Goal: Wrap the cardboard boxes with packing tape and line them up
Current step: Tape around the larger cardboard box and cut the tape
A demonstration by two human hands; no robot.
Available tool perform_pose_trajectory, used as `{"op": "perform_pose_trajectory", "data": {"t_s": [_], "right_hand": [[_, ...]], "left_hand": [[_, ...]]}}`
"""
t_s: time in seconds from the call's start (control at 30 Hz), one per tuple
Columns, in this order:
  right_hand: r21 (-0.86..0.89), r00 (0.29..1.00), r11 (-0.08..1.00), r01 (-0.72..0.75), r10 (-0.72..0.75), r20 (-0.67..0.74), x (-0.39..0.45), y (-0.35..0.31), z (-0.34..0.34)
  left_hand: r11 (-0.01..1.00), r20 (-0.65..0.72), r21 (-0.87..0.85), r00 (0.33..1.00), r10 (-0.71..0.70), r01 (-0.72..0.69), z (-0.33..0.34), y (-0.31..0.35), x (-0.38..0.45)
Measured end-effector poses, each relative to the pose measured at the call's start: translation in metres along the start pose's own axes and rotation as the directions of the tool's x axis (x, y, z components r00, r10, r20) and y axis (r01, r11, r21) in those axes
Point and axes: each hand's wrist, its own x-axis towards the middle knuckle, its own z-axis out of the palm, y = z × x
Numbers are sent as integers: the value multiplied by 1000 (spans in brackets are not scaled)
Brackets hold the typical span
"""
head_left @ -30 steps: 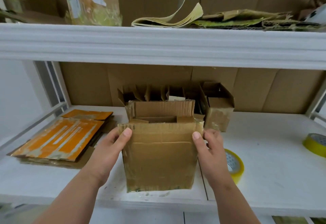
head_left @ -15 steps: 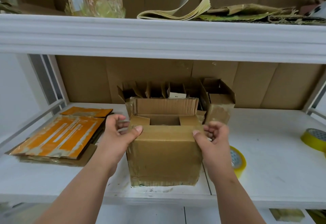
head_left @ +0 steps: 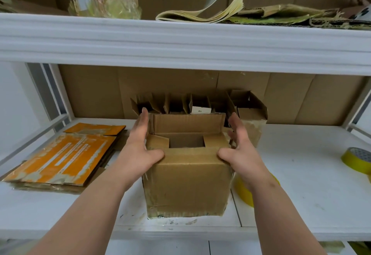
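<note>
A brown cardboard box [head_left: 187,186] stands near the front of the white shelf [head_left: 301,204]. Its near flap lies folded down, its two side flaps are folded in, and its far flap stands upright. My left hand [head_left: 140,148] lies along the box's left top edge with straight fingers, thumb pressing the near flap. My right hand [head_left: 240,150] mirrors it on the right edge, thumb on the same flap. A yellow tape roll [head_left: 244,192] sits just right of the box, partly hidden by my right wrist. Another yellow tape roll [head_left: 356,160] lies at the far right.
Several open cardboard boxes [head_left: 249,114] stand in a row behind the box against the back wall. Flattened orange-printed cartons [head_left: 64,158] are stacked on the left. An upper shelf [head_left: 180,42] carrying paper and cardboard scraps overhangs close above.
The near flap, upright a second ago, has been folded down onto the box top. Both hands moved from the flap's upper corners to the box's sides, fingers stretched toward the far flap.
</note>
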Motion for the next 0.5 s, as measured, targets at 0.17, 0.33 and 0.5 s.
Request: {"op": "perform_pose_trajectory", "data": {"t_s": [0.17,0.33,0.5], "right_hand": [[33,999,999,-1,-1,54,1,2,-2],[-15,999,999,42,-42,32,-3,1,-1],[-144,996,986,84,-89,-30,-4,6,3]], "left_hand": [[999,-20,34,999,35,-34,1,-3,4],[981,-67,147,988,138,-127,0,-16,0],[953,-88,258,978,189,-161,0,-28,0]]}}
